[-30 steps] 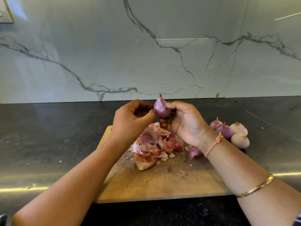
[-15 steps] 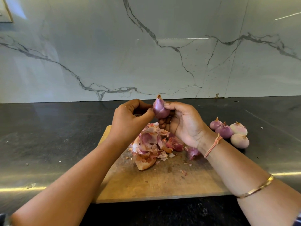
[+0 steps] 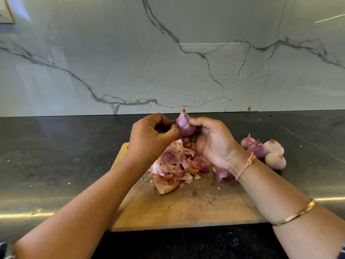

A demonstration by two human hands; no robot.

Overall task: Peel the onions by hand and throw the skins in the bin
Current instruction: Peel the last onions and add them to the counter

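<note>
**Onion: light, firm, papery skin**

R hand (image 3: 211, 144) grips onion (image 3: 184, 126) upright over board (image 3: 186, 212), tip up. L hand (image 3: 149, 137) pinches its side. Prob. slick once bare, so hold round the belly and lift skin at an edge. Skins (image 3: 173, 165) lie on board.

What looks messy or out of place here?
Only the onion skins: they lie in a loose pile on the cutting board, with small flakes strewn beside it. They are not binned yet, and no bin is in view. Nothing looks damaged.
</note>
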